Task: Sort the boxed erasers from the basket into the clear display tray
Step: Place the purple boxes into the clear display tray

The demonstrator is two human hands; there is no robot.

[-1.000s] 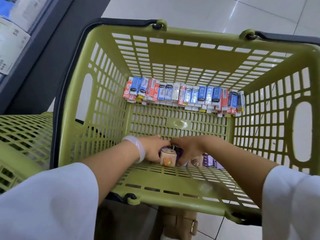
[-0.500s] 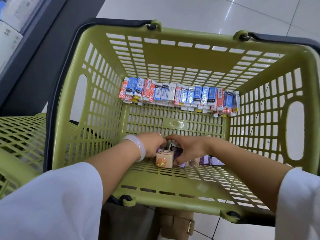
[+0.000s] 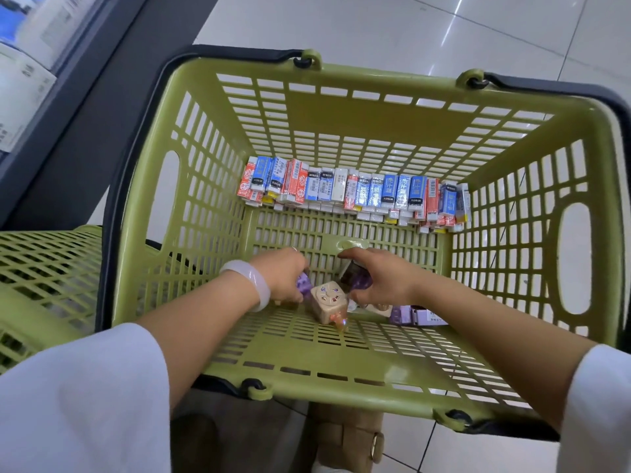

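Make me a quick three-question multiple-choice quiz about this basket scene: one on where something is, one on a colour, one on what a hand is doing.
1. Where is the row of boxed erasers?
A. along the basket's far wall
B. on the floor tiles
C. in the neighbouring basket

2. What colour is the basket?
A. red
B. olive green
C. white

3. What is the right hand doing?
A. hanging outside the basket
B. lying flat and empty
C. gripping a purple box

Answers: 1 A, the row lines the far wall's foot. 2 B, its slatted walls are olive green. 3 C, its fingers curl round the box.
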